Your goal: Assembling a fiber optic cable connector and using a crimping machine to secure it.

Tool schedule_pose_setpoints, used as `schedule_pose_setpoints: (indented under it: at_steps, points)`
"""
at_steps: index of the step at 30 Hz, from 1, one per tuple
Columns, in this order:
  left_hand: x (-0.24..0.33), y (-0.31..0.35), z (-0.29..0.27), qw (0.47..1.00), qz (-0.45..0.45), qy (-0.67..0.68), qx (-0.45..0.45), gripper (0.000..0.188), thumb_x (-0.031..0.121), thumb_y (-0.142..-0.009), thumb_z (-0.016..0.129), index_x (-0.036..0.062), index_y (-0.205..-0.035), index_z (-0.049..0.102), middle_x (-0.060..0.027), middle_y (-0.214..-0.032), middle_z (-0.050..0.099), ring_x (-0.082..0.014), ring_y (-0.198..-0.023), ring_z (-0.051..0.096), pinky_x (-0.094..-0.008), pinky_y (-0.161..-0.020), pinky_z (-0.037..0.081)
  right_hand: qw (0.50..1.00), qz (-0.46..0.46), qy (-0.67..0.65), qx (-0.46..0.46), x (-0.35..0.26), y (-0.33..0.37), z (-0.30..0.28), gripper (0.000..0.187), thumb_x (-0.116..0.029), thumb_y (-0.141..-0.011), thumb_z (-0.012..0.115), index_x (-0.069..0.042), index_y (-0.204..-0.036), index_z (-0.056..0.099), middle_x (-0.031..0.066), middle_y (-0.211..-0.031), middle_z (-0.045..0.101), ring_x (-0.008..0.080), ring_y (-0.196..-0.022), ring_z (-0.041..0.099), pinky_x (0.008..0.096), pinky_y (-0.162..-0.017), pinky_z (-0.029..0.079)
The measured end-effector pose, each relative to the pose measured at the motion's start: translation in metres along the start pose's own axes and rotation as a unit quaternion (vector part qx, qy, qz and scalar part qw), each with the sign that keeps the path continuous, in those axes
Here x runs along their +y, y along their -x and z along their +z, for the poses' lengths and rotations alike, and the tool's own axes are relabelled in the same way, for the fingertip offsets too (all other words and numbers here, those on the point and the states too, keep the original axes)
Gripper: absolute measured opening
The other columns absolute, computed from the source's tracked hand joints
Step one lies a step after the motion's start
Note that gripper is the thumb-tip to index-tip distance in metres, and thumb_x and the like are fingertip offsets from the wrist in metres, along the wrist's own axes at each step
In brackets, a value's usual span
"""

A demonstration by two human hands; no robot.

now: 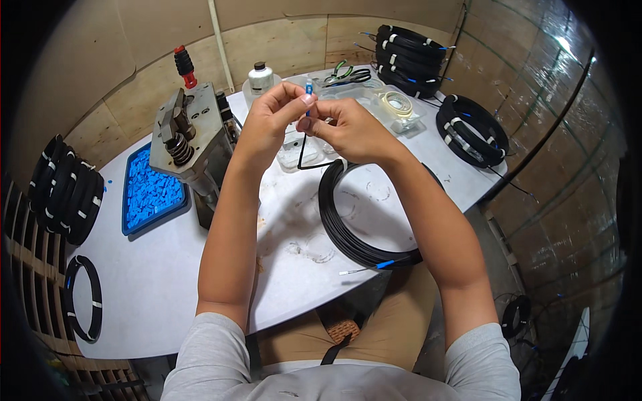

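Tray (159, 219) left of press (208, 137), cable coil (340, 230) right, table (284, 291) beneath

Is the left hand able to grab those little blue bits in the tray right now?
Probably not straight away: the left hand is busy pinching a blue connector, and the big metal machine stands between that hand and the little blue bits in the tray.

The connector (309, 88) is blue, the cable coil (338, 232) black, the tray (159, 222) dark blue, the tabletop (287, 284) white
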State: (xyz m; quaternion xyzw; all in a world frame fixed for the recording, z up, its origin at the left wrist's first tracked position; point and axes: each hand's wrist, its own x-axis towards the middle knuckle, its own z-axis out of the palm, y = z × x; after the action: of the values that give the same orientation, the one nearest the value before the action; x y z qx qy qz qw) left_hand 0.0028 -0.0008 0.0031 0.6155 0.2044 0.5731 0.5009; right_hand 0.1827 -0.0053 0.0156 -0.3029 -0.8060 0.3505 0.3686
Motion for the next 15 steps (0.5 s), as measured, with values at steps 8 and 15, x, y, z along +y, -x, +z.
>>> schedule_pose_setpoints:
  at_steps: [8,15]
  points:
    - [-0.010,0.018,0.031,0.988,0.005,-0.084,-0.127,0.022,0.020,-0.101,0.058,-0.0002,-0.104,0.066,-0.0065,-0.102,0.070,-0.0144,-0.099,0.063,-0.0322,-0.090,0.050,0.992,0.069,0.040,0.100,-0.015,0.109,-0.010,0.028,-0.028,-0.094,0.070,0.000,-0.091,0.072,0.0035,-0.066,0.062,0.0103,-0.061,0.051,0.0303,-0.058,0.043]
    - [-0.068,0.079,0.032,0.895,-0.005,-0.345,-0.284,0.037,0.036,-0.097,0.059,0.0028,-0.110,0.069,-0.0153,-0.106,0.071,-0.0301,-0.106,0.066,-0.0369,-0.095,0.050,0.976,0.129,0.137,0.108,0.008,0.203,-0.025,0.016,-0.017,-0.087,0.073,-0.003,-0.095,0.076,0.0054,-0.085,0.073,0.0129,-0.080,0.063,0.0288,-0.075,0.050]
